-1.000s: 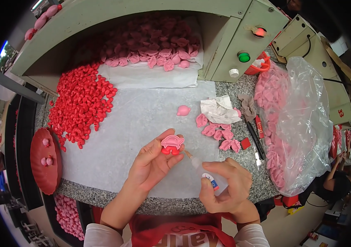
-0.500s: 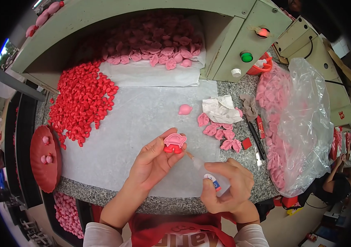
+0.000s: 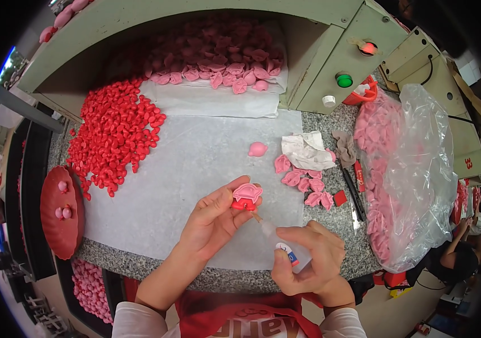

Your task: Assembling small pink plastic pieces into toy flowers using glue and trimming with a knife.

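My left hand (image 3: 202, 221) pinches a small figure part between thumb and fingers, its pink moulded shell (image 3: 247, 192) sitting above a red footed piece (image 3: 243, 204). In my right hand (image 3: 320, 252) is a translucent squeeze bottle (image 3: 268, 228) with a label and a thin brownish nozzle. The nozzle tip points up at the red piece, very close to it; whether they touch I cannot tell. Beyond my hands, a single pink rounded part (image 3: 257, 149) lies on the white paper (image 3: 189, 152). Several pink shells (image 3: 293, 178) lie to the right.
A heap of red pieces (image 3: 113, 132) is at the left, with a red dish (image 3: 54, 231) nearer. Pink parts (image 3: 212, 59) fill the green machine's (image 3: 322, 67) opening. At the right lie a crumpled paper (image 3: 308, 150), a black-handled knife (image 3: 355, 194) and a plastic bag (image 3: 420, 186) of pink parts.
The bottle in my right hand has tilted more upright, and its nozzle has come in just below the red piece. The whole view has shifted slightly.
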### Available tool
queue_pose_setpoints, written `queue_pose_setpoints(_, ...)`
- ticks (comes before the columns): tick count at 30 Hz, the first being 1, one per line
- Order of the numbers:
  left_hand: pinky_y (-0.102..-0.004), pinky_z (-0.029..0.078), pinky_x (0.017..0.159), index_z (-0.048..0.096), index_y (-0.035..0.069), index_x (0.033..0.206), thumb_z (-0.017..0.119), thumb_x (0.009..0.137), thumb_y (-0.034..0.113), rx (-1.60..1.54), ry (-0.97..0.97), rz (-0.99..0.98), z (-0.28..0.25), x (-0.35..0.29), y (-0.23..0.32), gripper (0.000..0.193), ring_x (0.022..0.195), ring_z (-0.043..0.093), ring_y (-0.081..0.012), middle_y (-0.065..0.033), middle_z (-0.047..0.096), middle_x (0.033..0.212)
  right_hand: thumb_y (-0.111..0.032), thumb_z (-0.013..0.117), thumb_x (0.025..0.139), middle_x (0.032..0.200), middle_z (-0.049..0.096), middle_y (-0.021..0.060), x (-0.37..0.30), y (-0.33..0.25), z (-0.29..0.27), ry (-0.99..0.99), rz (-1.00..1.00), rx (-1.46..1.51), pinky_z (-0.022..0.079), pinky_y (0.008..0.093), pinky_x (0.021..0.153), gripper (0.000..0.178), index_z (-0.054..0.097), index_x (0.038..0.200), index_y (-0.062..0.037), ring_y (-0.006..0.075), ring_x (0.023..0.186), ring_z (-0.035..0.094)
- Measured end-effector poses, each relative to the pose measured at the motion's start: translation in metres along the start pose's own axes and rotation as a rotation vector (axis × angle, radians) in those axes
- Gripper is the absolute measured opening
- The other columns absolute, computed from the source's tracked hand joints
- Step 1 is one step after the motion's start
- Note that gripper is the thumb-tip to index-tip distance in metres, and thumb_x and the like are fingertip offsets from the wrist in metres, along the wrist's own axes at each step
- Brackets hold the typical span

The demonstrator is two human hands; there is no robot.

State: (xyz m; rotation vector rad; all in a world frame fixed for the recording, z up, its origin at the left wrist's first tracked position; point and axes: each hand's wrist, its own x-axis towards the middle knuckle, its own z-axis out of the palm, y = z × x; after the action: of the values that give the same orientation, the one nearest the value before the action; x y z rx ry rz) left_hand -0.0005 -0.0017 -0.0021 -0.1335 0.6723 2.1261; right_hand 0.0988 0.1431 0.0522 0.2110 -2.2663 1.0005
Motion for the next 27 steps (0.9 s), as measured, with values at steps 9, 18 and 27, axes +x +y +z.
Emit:
queue_pose_setpoints(9, -0.0342, 0.046, 0.085, 0.039, 0.001, 0.123, 0.055, 0.084, 0.020, 0.002, -0.006, -0.002, 0.000, 0.001, -0.001, 0.046, 0.101, 0.054, -0.0250, -0.0158, 0.050, 0.117, -0.004, 0.061, 0.061, 0.074, 0.060, 0.0109, 0.001, 0.007, -0.012, 0.082, 0.019, -0.027, 0.037, 0.0242, 0.040, 0.030, 0.055, 0.090, 0.0052, 0.0151, 0.044, 0.047)
queue_pose_setpoints(18, -0.0300, 0.045, 0.086, 0.041, -0.001, 0.120, 0.051, 0.087, 0.025, -0.077, 0.065, -0.052, -0.005, 0.005, -0.002, 0.043, 0.100, 0.054, -0.0215, -0.0129, 0.054, 0.108, -0.006, 0.063, 0.076, 0.083, 0.058, 0.0033, -0.063, 0.078, -0.066, 0.503, 0.850, 0.078, 0.042, 0.0210, 0.066, 0.027, 0.056, 0.100, 0.0029, 0.0082, 0.073, 0.054)
queue_pose_setpoints(27, -0.0294, 0.048, 0.083, 0.048, 0.000, 0.109, 0.053, 0.086, 0.024, -0.152, 0.137, -0.106, -0.003, 0.006, -0.003, 0.034, 0.098, 0.054, -0.0223, -0.0126, 0.055, 0.103, -0.006, 0.068, 0.069, 0.067, 0.055, 0.0018, -0.084, 0.106, -0.060, 0.502, 0.805, -0.301, 0.039, 0.0238, 0.054, 0.022, 0.059, 0.089, -0.0002, 0.0099, 0.058, 0.048)
